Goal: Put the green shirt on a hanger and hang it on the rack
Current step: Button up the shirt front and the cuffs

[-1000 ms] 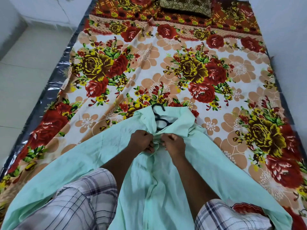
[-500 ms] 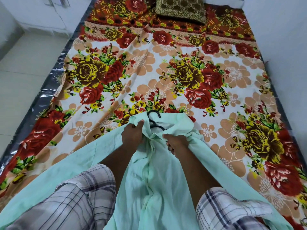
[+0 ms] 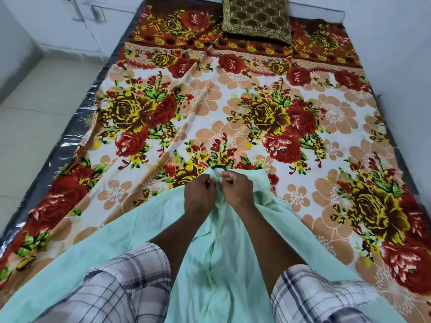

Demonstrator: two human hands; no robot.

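The pale green shirt (image 3: 217, 257) lies spread on the bed, running from my lap up to its collar near the middle of the view. A black hanger (image 3: 219, 168) is inside it; only the curve of its hook shows above the collar. My left hand (image 3: 198, 194) and my right hand (image 3: 236, 188) sit side by side at the collar. Both pinch the shirt's front edges together just below the hook. The rest of the hanger is hidden under the cloth and my hands.
A floral bedsheet (image 3: 233, 117) covers the mattress. A brown patterned pillow (image 3: 256, 17) lies at the far end. White tiled floor (image 3: 35, 108) runs along the left, a white wall (image 3: 401, 78) along the right. My knees in checked shorts (image 3: 112, 292) frame the shirt. No rack is in view.
My hands have moved up to the collar and closed together. The collar opening has been pulled shut, so most of the hanger's hook is now covered.
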